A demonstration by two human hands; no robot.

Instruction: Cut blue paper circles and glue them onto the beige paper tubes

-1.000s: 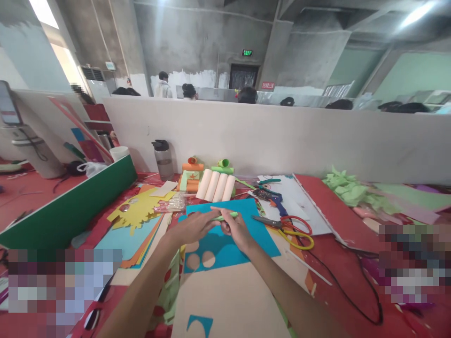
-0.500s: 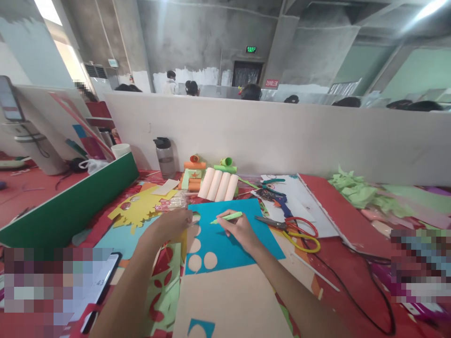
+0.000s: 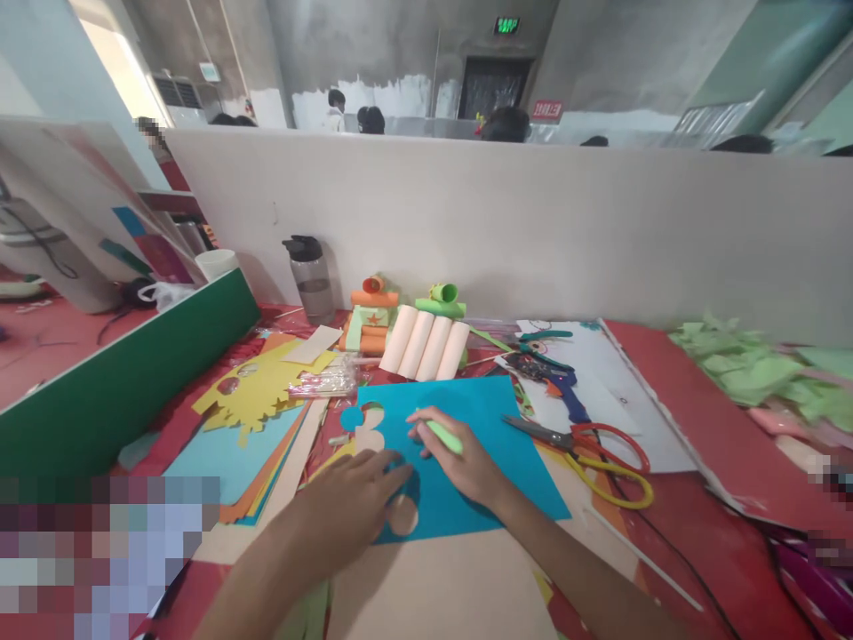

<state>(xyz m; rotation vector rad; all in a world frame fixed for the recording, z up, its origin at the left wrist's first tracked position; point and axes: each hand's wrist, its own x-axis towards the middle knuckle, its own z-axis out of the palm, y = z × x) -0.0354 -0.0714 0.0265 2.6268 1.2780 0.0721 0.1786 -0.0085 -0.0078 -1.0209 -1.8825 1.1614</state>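
A blue sheet of paper (image 3: 493, 462) with round holes along its left side lies on a larger pale beige sheet (image 3: 440, 587). My left hand (image 3: 363, 493) rests flat on the blue sheet's lower left, fingers outstretched, covering some holes. Over the sheet's middle, my right hand (image 3: 459, 458) grips a light-green pen-shaped tool (image 3: 443, 436); its tip is hidden by the fingers. A cut blue paper disc (image 3: 351, 418) lies at the sheet's upper left edge. Rolled pale paper tubes (image 3: 426, 342) stand just behind the sheet.
To the right lie scissors (image 3: 579, 444) with red and yellow handles, and pliers (image 3: 543, 342). A water bottle (image 3: 310, 280) stands by the white partition (image 3: 499, 222). Yellow cut paper (image 3: 259, 391) and a green board (image 3: 147, 356) are at left. Crumpled green paper (image 3: 726, 360) lies far right.
My left hand has left the upper left hole and come down flat on the sheet. A blue disc now lies beside that hole. My right hand still grips the green tool, now tilted differently.
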